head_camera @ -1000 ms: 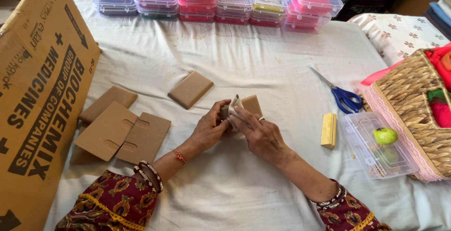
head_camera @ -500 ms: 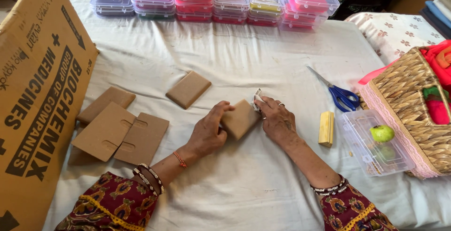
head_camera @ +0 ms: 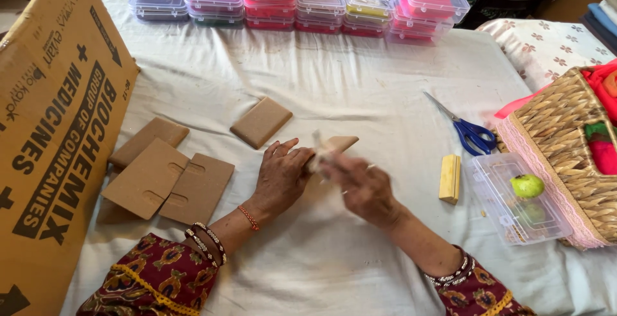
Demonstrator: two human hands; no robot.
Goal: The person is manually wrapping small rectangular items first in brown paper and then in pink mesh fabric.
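My left hand [head_camera: 281,176] rests palm down on the white cloth and presses on the near end of a small brown cardboard piece [head_camera: 339,143]. My right hand [head_camera: 361,186] is blurred with motion just right of it, fingers around the same piece and a thin pale strip [head_camera: 317,141] that sticks up by the fingertips. Another small cardboard rectangle [head_camera: 261,122] lies a little beyond my left hand.
Three flat cardboard pieces [head_camera: 168,173] lie left, beside a big tilted cardboard box [head_camera: 51,136]. Blue-handled scissors [head_camera: 469,133], a yellow block [head_camera: 450,178], a clear open box with a green ball [head_camera: 519,197] and a wicker basket [head_camera: 565,142] sit right. Stacked clear lidded boxes [head_camera: 302,4] line the far edge.
My right hand has swung back left and nearer, onto the cardboard piece, and is now blurred. The piece has turned, its far end pointing right. My left hand stays pressed on it.
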